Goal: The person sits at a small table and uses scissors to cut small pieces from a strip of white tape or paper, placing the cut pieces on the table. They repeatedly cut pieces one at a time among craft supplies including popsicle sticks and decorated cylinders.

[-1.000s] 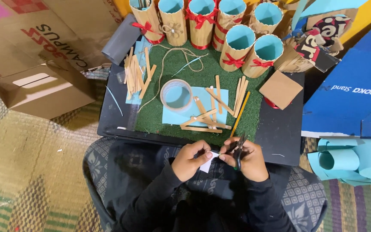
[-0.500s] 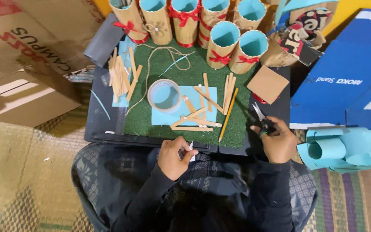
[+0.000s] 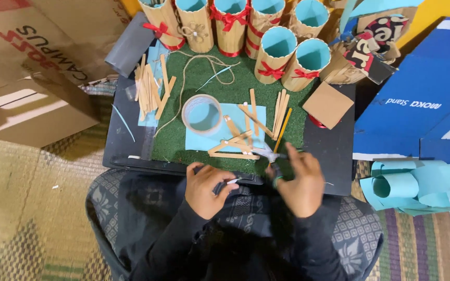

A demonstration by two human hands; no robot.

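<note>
From the head camera, a black board lies on a woven straw mat, with a patch of green turf on top of it. Cardboard boxes sit to the left, and blue card sheets and rolled light-blue paper to the right.

Seven paper tubes with red ribbons stand along the far edge. One tape roll rests on a light-blue sheet, among scattered wooden sticks, too many to count exactly. One brown card square lies right.

The left hand is curled, pinching a small white strip at the board's near edge. The right hand grips scissors, blurred, just beside.
</note>
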